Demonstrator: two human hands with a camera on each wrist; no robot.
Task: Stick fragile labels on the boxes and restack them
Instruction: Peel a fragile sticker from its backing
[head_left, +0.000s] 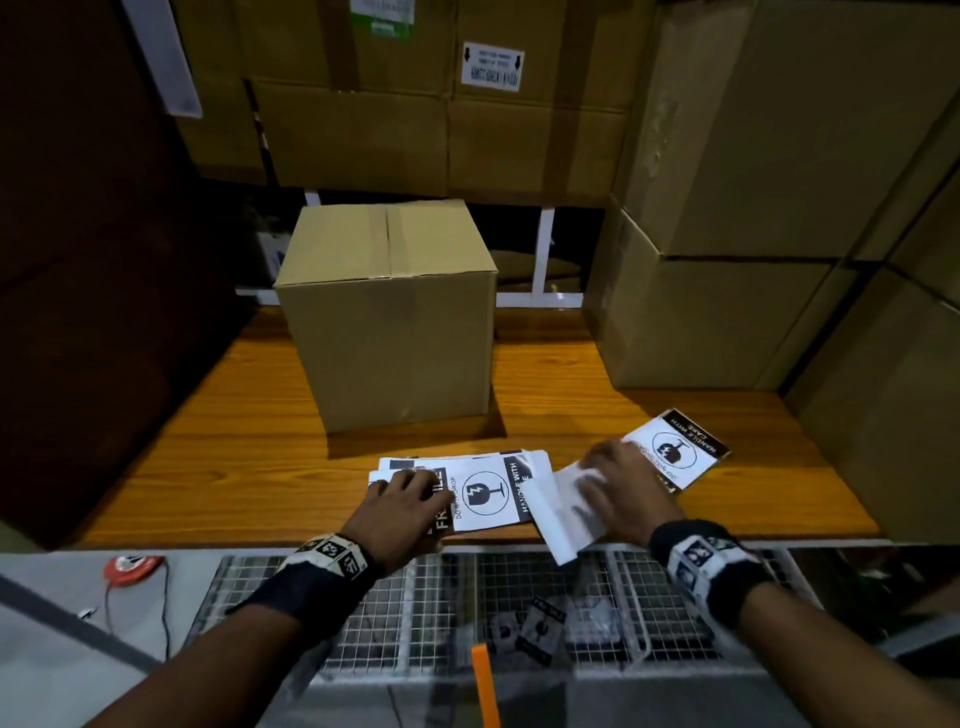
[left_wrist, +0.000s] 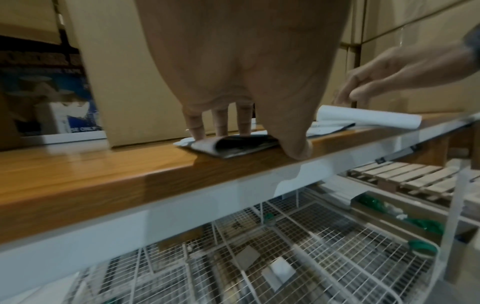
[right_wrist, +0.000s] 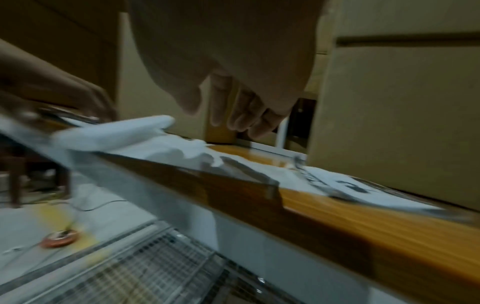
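A sealed cardboard box (head_left: 387, 317) stands upright in the middle of the wooden table (head_left: 234, 467). In front of it, at the table's near edge, lies a stack of black-and-white fragile labels (head_left: 488, 491). My left hand (head_left: 410, 486) presses straight fingers (left_wrist: 221, 127) on the stack's left end (left_wrist: 241, 145), thumb at the table edge. My right hand (head_left: 602, 480), blurred, hovers with loose fingers (right_wrist: 244, 115) over a curled white sheet (head_left: 563, 519) that overhangs the edge. Nothing is held in it. Another label (head_left: 675, 449) lies to the right.
Large cardboard boxes (head_left: 779, 208) are stacked along the back and the right side of the table. Below the table's front edge sits a wire mesh shelf (head_left: 415, 613) with loose label scraps. A red tape roll (head_left: 132, 569) with a cable lies on the grey floor at left.
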